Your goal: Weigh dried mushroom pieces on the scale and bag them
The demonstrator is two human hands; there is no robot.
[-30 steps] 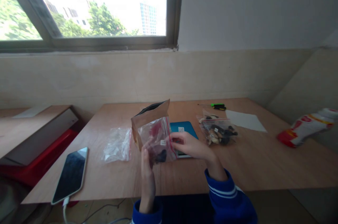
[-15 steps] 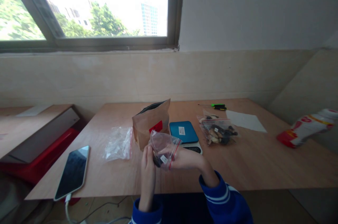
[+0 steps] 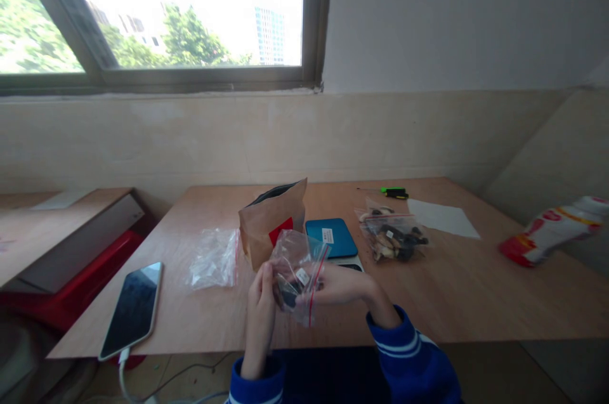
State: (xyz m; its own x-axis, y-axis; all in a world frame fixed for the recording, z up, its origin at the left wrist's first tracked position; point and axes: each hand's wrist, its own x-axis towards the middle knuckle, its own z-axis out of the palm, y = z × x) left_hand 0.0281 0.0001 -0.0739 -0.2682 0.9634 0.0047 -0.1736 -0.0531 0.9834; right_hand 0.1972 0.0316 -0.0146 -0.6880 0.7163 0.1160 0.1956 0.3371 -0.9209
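My left hand [image 3: 259,302] pinches the closed end of a clear zip bag [image 3: 295,248] with a red seal line and a small white label. My right hand [image 3: 346,283] reaches in from the right past the seal line; its fingers show through the plastic, curled near a dark piece. What they hold cannot be made out clearly. Just behind the bag stands an open brown paper pouch [image 3: 257,233] with a red patch. A blue-topped scale [image 3: 341,240] lies behind my right wrist, its display partly hidden.
Clear empty bags [image 3: 214,261] lie left of the pouch, with a charging phone [image 3: 132,309] farther left. Bags of dark and pale dried pieces [image 3: 394,239] sit right of the scale. Beyond are screwdrivers [image 3: 394,192], white paper [image 3: 445,219] and a red-white bottle [image 3: 547,233].
The zip bag has turned and its seal side hangs lower. My left hand has shifted slightly left. My right thumb now shows through the plastic, and the right forearm has moved slightly right.
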